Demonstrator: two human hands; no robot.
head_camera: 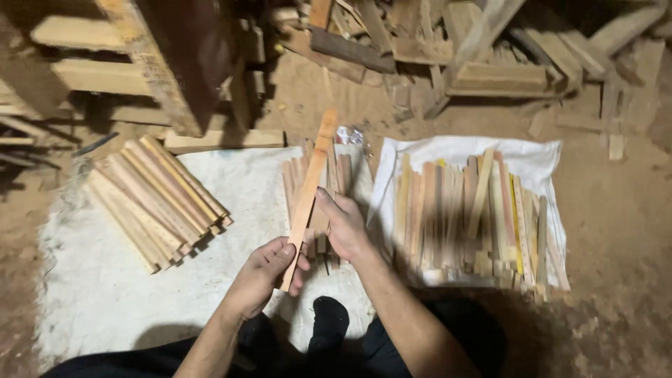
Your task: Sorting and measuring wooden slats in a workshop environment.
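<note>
A long, thin wooden strip [313, 178] points away from me, tilted slightly right. My left hand [260, 276] grips its near end. My right hand [345, 225] touches the strip's right side near its middle, fingers against the wood. Beneath the strip lies a small pile of similar strips [338, 175] on a white sack [126, 280]. A neat stack of strips [157, 199] rests to the left on the same sack. Another spread of several strips [462, 213] lies on a second white sack [532, 157] to the right.
I sit on a dirt floor [616, 231], my dark-socked foot [329, 322] between my arms. Scrap timber [490, 49] is heaped at the back. Wooden planks and a frame [133, 70] stand at upper left.
</note>
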